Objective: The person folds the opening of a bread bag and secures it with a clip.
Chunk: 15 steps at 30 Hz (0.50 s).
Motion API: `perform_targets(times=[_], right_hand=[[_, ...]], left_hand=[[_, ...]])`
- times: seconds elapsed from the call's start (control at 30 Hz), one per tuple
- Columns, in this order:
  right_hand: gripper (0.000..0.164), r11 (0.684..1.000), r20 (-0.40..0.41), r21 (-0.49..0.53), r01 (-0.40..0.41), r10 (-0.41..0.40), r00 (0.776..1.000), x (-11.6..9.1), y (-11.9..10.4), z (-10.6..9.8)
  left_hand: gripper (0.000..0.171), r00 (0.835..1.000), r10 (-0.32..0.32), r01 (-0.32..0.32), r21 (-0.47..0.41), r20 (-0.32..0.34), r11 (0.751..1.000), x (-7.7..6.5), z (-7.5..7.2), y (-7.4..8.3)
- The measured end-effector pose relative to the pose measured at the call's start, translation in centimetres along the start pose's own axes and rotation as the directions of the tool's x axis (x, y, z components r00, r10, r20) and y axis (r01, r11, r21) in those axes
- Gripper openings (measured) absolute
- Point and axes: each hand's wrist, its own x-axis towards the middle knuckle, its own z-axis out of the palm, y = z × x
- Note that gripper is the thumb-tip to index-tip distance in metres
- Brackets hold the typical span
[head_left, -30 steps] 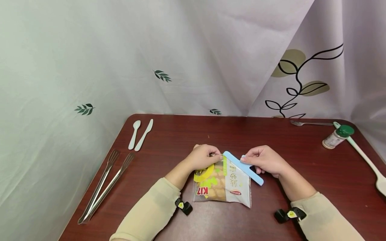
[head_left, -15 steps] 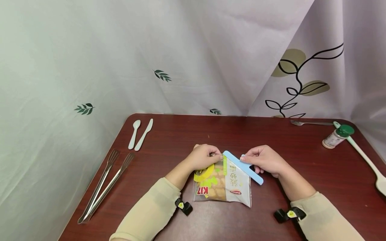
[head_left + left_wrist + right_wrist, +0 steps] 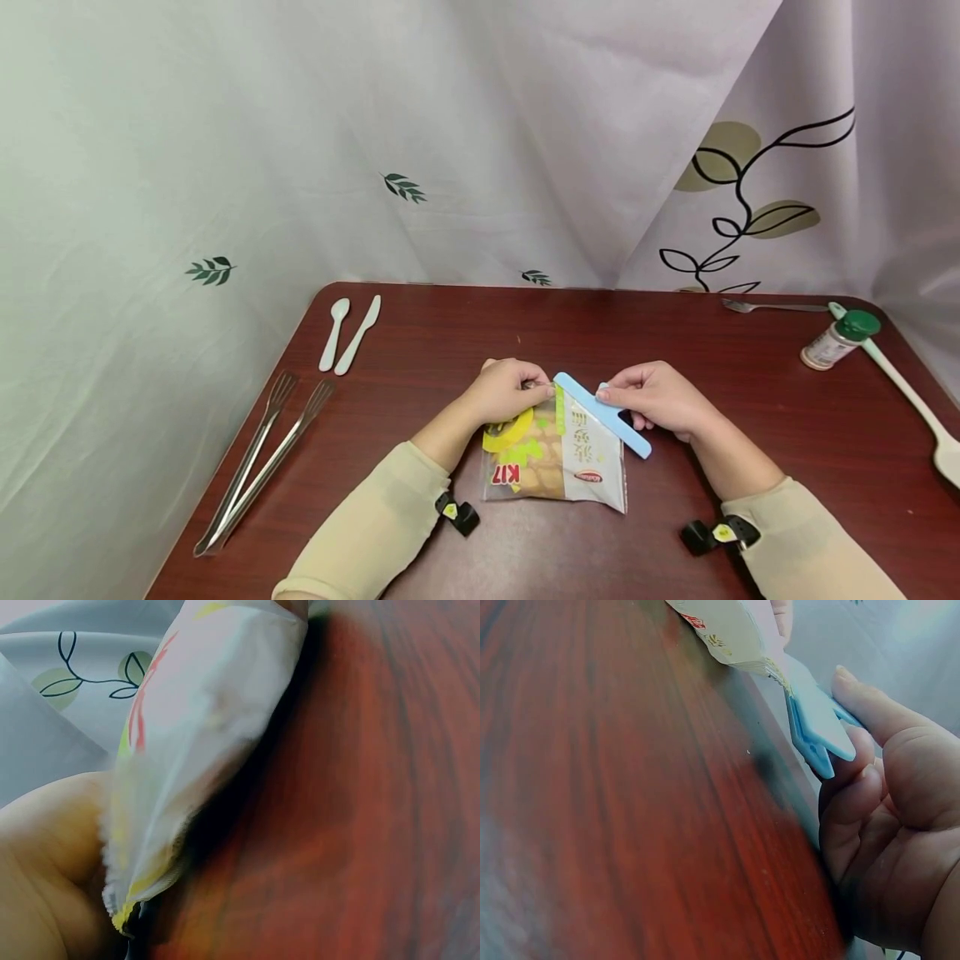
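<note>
A clear and white snack bag [image 3: 536, 458], with red and green print and golden pieces inside, is held above the table between my two hands. My left hand [image 3: 510, 392] pinches its top left corner. Thumb and fingers of my right hand [image 3: 663, 400] squeeze the handle of a light blue bag clip [image 3: 603, 418], whose long bar lies slantwise along the bag's upper right edge. In the right wrist view the two bars of the clip [image 3: 821, 724] stand apart at the near end, with the bag's edge at the far end. The left wrist view shows the bag [image 3: 217, 690] blurred.
Metal tongs [image 3: 258, 467] lie at the left, below a white spoon [image 3: 334, 333] and a white knife [image 3: 360, 336]. At the right are a fork [image 3: 776, 307], a green-capped shaker [image 3: 836, 342] and a long white spoon [image 3: 911, 392]. A curtain [image 3: 480, 150] hangs behind the table.
The clip has shifted very slightly up and to the left, and the bag's lower right corner has risen a little. Both hands keep their grip and hardly move.
</note>
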Motion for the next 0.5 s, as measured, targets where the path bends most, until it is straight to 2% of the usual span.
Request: perform_targets(times=[0.5], right_hand=[[0.028, 1.000, 0.006, 0.014, -0.004, 0.004, 1.000, 0.15, 0.14, -0.05]], left_hand=[[0.013, 1.000, 0.000, -0.001, -0.008, -0.027, 1.000, 0.04, 0.23, -0.10]])
